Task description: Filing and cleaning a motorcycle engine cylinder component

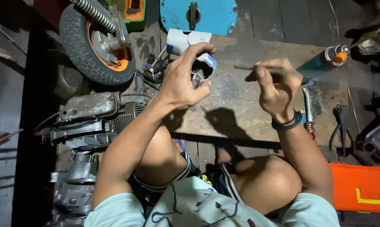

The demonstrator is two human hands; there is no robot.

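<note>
1. Knees [265, 180] bending up nearest the camera, squatting over dark floorboards, pale printed shirt [198, 208] filling the bottom edge.
2. Resting low at the right, an orange toolbox [360, 187] with a yellow latch.
3. Lying at the left, beside the left forearm, a grimy grey engine block [89, 122] with cooling fins and loose cables.
4. Spreading under both hands, a worn wooden board serving as surface [240, 113], dusted with grey filings.
5. Closing tightly, left hand [182, 82] gripping a small round metal part [204, 67] with a bluish-white rim, held just above the surface near its far left corner.
6. Pinching narrowly, right hand [276, 86] holding a thin rod-like tool [247, 68], tip pointing left toward the metal part without touching it; black wristband [287, 123] circling the wrist.
7. Lying just right of the right wrist, a curved chrome tool with a red handle [308, 111]; dark pliers [337, 126] sitting farther right.
8. Standing beyond the left hand, a white cylinder [183, 40].
9. Leaning farthest out, a small wheel with orange hub [95, 42], a blue round plate [198, 14] and, far right, an orange-capped can [337, 54].
</note>
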